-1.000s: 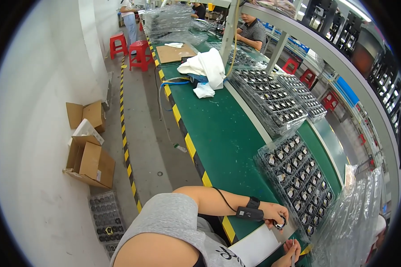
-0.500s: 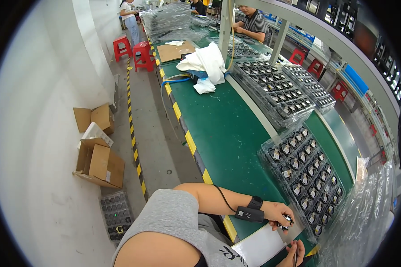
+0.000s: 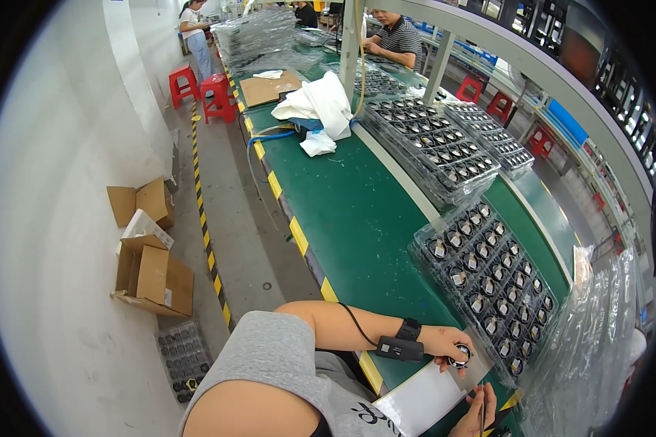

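My left hand (image 3: 444, 345) is closed around a small round black-and-silver part (image 3: 460, 356), holding it above the near end of the bench. Just below it, my right hand (image 3: 476, 414) pinches a thin, dark tweezers-like tool (image 3: 482, 412); its tip is hard to make out. Under and beside my hands lies a sheet with a white face (image 3: 418, 398). To the right of my left hand, a clear plastic tray (image 3: 431, 271) carries rows of similar round parts.
Stacked trays (image 3: 444, 186) of parts stand farther along the green bench (image 3: 342, 211). Clear plastic sheeting (image 3: 587, 349) is heaped at the right. White cloth (image 3: 321, 102) lies farther up. Open cardboard boxes (image 3: 166, 280) sit by the wall. A person in a striped shirt (image 3: 401, 40) sits across.
The whole view has shifted slightly, so the bench and trays appear farther left. Both hands keep their holds and stay close together.
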Motion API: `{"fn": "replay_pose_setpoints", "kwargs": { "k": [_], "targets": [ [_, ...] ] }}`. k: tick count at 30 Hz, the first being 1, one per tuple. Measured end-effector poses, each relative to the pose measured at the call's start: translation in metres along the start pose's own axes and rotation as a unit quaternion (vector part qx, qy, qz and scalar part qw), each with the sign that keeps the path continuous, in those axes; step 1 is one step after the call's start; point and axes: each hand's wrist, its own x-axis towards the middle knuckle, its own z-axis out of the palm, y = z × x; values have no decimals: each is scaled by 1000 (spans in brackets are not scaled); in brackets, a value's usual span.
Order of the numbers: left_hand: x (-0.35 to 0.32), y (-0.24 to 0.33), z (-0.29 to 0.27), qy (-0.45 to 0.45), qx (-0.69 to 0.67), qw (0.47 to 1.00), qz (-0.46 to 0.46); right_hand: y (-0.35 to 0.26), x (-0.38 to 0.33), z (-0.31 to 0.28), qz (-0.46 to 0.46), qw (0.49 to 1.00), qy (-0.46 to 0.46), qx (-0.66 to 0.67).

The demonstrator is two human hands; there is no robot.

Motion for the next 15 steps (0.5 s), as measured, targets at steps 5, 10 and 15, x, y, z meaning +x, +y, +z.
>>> {"fn": "replay_pose_setpoints", "kwargs": {
  "k": [5,10,15],
  "targets": [
    [-4,1,-2,-2,-10,1000,1,-4,5,-2,-117,988,-21,-98],
    [-7,6,-3,10,16,1000,-19,3,2,0,-138,976,-87,-148],
    [-3,4,-3,-2,14,1000,-15,13,2,2,-64,993,-77,-57]
  ]
}}
